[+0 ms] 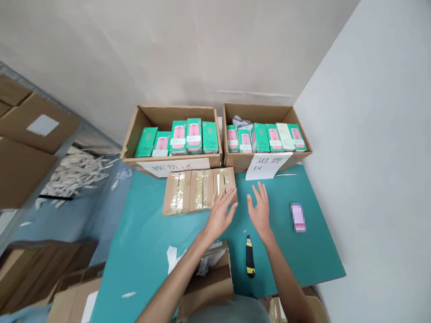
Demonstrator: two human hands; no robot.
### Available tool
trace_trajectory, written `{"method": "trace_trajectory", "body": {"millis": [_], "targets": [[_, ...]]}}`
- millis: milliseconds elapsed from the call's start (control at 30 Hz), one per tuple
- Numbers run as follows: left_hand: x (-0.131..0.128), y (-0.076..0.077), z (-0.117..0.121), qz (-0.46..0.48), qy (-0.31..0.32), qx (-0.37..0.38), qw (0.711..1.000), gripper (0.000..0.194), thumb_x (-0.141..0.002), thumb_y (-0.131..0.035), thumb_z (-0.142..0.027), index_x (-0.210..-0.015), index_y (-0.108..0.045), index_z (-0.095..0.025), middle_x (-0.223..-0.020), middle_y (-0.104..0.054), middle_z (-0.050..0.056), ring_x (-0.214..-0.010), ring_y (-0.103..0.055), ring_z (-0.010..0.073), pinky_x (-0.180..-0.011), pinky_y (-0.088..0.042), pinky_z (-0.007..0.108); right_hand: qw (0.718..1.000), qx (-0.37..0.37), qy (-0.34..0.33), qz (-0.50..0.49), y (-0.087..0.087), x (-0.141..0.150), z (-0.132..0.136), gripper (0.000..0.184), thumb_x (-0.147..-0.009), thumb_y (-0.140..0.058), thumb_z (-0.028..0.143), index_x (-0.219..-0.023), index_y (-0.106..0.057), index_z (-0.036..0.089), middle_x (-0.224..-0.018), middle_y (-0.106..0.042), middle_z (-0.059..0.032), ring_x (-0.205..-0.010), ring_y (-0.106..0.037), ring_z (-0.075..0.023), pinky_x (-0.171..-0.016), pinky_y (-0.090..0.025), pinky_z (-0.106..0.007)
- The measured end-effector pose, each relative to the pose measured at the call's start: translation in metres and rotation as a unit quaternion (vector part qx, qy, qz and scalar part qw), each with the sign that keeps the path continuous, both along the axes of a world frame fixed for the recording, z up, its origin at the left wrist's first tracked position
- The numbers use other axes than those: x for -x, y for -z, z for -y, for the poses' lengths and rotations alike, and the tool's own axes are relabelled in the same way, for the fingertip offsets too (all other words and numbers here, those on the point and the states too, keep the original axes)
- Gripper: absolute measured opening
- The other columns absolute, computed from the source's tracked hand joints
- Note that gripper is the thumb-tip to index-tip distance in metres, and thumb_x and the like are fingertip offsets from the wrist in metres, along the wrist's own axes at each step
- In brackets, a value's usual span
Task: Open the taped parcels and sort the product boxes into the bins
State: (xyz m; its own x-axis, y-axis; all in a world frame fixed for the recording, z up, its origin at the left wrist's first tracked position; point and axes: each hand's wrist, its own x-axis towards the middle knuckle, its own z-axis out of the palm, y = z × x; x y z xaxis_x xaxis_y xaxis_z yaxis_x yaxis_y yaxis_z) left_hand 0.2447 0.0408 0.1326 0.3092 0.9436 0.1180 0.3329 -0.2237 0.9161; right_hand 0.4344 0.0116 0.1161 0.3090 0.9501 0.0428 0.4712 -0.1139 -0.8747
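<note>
My left hand (221,214) is open, its fingers stretched toward the rightmost of three small taped cartons (201,190) that stand side by side. Whether the fingertips touch that carton I cannot tell. My right hand (259,210) is open too, over the table with nothing in it. Between my forearms lies a black and yellow utility knife (249,258). Close to my body is an opened cardboard box (215,280), with some grey plastic inside; my left forearm covers part of it.
Two cardboard boxes holding green and pink packages, a left one (171,159) and a right one (235,160), stand at the back by the wall. A blurred pink item (298,217) lies on the green table (141,251). Cartons (40,121) and paper scraps (76,172) are at left.
</note>
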Motion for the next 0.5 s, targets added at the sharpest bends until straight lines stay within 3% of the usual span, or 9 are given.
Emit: {"method": "trace_trajectory", "body": {"millis": [133, 233, 367, 433, 500], "targets": [[0.091, 0.009, 0.115, -0.032, -0.192, 0.066, 0.979, 0.048, -0.105, -0.067, -0.054, -0.146, -0.075, -0.031, -0.155, -0.073, 0.008, -0.162, -0.051, 0.0369, -0.141, -0.022, 0.065, 0.991, 0.118, -0.028, -0.048, 0.026, 0.024, 0.11, 0.054, -0.105, -0.06, 0.064, -0.142, -0.075, 0.027, -0.167, -0.061, -0.0145, -0.164, -0.045, -0.0346, -0.141, -0.027, -0.063], [0.149, 0.019, 0.174, -0.07, -0.314, 0.102, 0.941, 0.049, -0.106, -0.063, -0.056, -0.143, -0.076, -0.026, -0.152, -0.074, 0.011, -0.155, -0.06, 0.0353, -0.136, -0.037, 0.059, 0.985, 0.165, -0.05, -0.02, 0.043, 0.035, 0.174, 0.067, -0.101, -0.058, 0.073, -0.139, -0.077, 0.02, -0.156, -0.07, -0.02, -0.152, -0.059, -0.038, -0.135, -0.037, -0.063], [0.207, 0.062, 0.217, -0.125, -0.386, 0.177, 0.897, 0.059, -0.104, -0.067, -0.048, -0.154, -0.064, -0.017, -0.155, -0.07, 0.021, -0.15, -0.064, 0.0372, -0.128, -0.048, 0.057, 0.973, 0.204, -0.093, 0.047, 0.061, 0.046, 0.224, 0.075, -0.095, -0.065, 0.075, -0.139, -0.076, 0.015, -0.145, -0.076, -0.0223, -0.136, -0.07, -0.0393, -0.121, -0.053, -0.058], [0.22, 0.087, 0.224, -0.159, -0.378, 0.222, 0.885, 0.077, -0.099, -0.076, -0.042, -0.167, -0.051, -0.015, -0.164, -0.06, 0.026, -0.156, -0.058, 0.0398, -0.129, -0.046, 0.057, 0.963, 0.228, -0.115, 0.08, 0.067, 0.049, 0.234, 0.07, -0.094, -0.07, 0.067, -0.138, -0.076, 0.014, -0.132, -0.081, -0.0205, -0.12, -0.078, -0.036, -0.109, -0.06, -0.052], [0.219, 0.11, 0.223, -0.204, -0.332, 0.259, 0.884, 0.105, -0.09, -0.09, -0.037, -0.177, -0.035, -0.014, -0.174, -0.047, 0.03, -0.164, -0.047, 0.043, -0.133, -0.042, 0.055, 0.95, 0.256, -0.134, 0.119, 0.069, 0.049, 0.235, 0.054, -0.097, -0.071, 0.054, -0.134, -0.077, 0.015, -0.117, -0.085, -0.0159, -0.103, -0.081, -0.0309, -0.098, -0.063, -0.044]]}}
